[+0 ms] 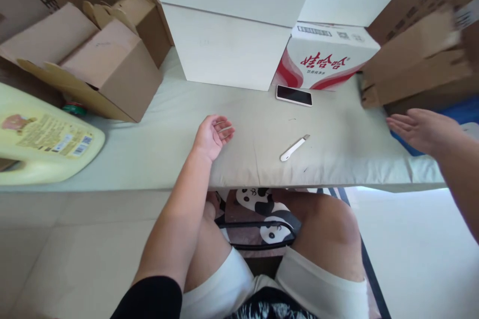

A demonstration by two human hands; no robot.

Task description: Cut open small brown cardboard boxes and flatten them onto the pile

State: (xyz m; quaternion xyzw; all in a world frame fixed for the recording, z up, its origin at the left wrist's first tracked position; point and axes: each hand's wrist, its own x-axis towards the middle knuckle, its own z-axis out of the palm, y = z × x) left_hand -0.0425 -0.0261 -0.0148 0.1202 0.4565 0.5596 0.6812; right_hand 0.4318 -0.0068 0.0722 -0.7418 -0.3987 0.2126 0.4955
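Observation:
My left hand [214, 136] rests on the pale cloth-covered surface [254, 124], palm turned to the right, fingers loosely curled and apart, with nothing in it. Far to the right, my right hand [422, 129] hovers beside a brown cardboard box [415, 67] and above a blue object [411, 145] at the edge. Its fingers are stretched out and it holds nothing; whether it touches the box I cannot tell. Between the hands lies a white utility knife [295, 148] with its blade tip showing. Behind the knife is a phone [294, 95], dark screen up.
Tall white boxes [232, 45] stand at the back, beside a white and red printed carton [324, 57]. Brown cardboard boxes [127, 70] sit at the left, behind a large yellow jug [48, 134]. The surface's front edge runs above my knees.

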